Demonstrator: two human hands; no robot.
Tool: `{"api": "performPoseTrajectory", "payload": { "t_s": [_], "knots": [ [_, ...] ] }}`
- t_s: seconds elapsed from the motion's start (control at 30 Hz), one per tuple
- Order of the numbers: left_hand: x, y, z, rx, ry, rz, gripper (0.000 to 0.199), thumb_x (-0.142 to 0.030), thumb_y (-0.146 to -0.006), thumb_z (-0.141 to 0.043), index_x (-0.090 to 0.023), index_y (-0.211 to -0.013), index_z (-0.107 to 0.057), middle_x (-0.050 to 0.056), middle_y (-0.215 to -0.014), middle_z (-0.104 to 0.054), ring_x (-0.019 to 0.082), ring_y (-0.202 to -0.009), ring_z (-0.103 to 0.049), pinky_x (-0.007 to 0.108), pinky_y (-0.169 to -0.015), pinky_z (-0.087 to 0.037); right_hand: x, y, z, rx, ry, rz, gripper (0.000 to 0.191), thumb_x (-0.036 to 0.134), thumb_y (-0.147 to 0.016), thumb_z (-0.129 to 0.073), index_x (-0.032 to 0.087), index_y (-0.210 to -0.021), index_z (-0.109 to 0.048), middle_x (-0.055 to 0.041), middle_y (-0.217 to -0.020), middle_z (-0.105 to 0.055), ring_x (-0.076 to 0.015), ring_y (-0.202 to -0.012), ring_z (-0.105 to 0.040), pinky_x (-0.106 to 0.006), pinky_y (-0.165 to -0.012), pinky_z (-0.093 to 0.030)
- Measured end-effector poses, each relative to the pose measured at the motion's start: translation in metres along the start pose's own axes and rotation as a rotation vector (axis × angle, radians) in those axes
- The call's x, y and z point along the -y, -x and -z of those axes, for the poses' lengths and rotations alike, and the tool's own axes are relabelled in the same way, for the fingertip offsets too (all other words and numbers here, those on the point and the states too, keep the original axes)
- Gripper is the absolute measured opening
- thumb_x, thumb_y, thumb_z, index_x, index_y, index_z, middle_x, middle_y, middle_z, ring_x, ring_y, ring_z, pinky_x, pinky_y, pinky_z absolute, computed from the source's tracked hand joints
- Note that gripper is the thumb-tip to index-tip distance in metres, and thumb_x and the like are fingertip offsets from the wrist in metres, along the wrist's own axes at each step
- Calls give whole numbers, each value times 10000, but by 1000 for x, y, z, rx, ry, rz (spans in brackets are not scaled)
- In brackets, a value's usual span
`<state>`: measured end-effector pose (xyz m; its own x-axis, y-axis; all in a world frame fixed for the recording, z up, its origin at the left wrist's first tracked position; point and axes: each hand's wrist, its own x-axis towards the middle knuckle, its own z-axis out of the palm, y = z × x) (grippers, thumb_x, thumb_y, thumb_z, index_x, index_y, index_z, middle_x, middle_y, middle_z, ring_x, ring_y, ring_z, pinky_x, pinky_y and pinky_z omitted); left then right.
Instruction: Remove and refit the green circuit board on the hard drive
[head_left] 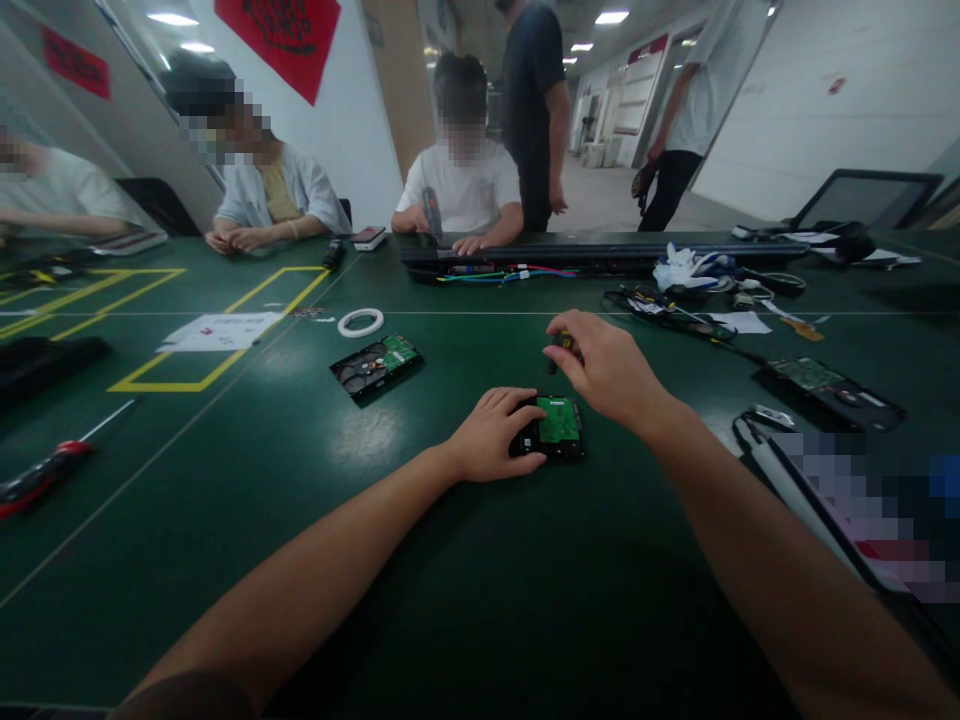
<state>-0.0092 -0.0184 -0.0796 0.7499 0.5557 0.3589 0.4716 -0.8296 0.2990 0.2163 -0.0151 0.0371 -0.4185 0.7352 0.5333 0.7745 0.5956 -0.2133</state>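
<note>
A hard drive (560,420) lies on the green table with its green circuit board facing up. My left hand (495,435) grips its left side, fingers over the far part and thumb along the near edge, hiding that end. Above the drive's far right corner, my right hand (611,370) is closed around a short dark screwdriver (568,345) with yellow marks. Its tip points down and appears apart from the drive; the shaft is hard to make out. A second hard drive (377,366) rests farther left, also board side up.
A white tape roll (361,322) and papers (221,332) lie left. A red-black screwdriver (52,470) is at far left. Another hard drive (829,390), cables (667,310) and white gloves (690,268) are right. Across the table, a person (461,185) holds a power driver (432,215).
</note>
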Motion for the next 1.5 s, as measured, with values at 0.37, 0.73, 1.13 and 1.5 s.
{"api": "performPoseTrajectory", "payload": {
  "t_s": [0.37, 0.73, 1.13, 1.5],
  "knots": [
    [-1, 0, 2, 14, 3, 3, 656, -580, -922, -723, -236, -1461, -575, 172, -1610, -480, 388, -1479, -466, 605, -1241, -364, -3, 0, 2, 4, 72, 8, 338, 322, -1087, -502, 128, -1266, -712, -168, -1186, -773, -321, -1107, -711, -465, -991, -535],
    [-1, 0, 1, -5, 9, -2, 631, -564, -920, -726, -243, -1444, -586, 167, -1593, -496, 388, -1465, -479, 613, -1229, -374, 1, 3, 2, 59, -131, -66, 328, 195, -1032, -448, 157, -1318, -603, -125, -1078, -756, -241, -842, -692, -398, -829, -513],
    [-1, 0, 1, -12, -5, -6, 628, -566, -923, -719, -228, -1436, -587, 173, -1576, -509, 378, -1460, -483, 600, -1226, -383, 3, 0, 7, 55, -61, 5, 223, 242, -1037, -513, 182, -1206, -645, -141, -1187, -751, -297, -1097, -692, -431, -973, -500],
    [0, 0, 0, -9, 6, -4, 631, -570, -922, -722, -250, -1446, -578, 164, -1593, -494, 383, -1467, -477, 615, -1225, -379, 1, 0, 6, 7, 93, -64, 316, 468, -1038, -627, 192, -1115, -760, -107, -1022, -760, -271, -940, -691, -407, -857, -506]
  ]
}}
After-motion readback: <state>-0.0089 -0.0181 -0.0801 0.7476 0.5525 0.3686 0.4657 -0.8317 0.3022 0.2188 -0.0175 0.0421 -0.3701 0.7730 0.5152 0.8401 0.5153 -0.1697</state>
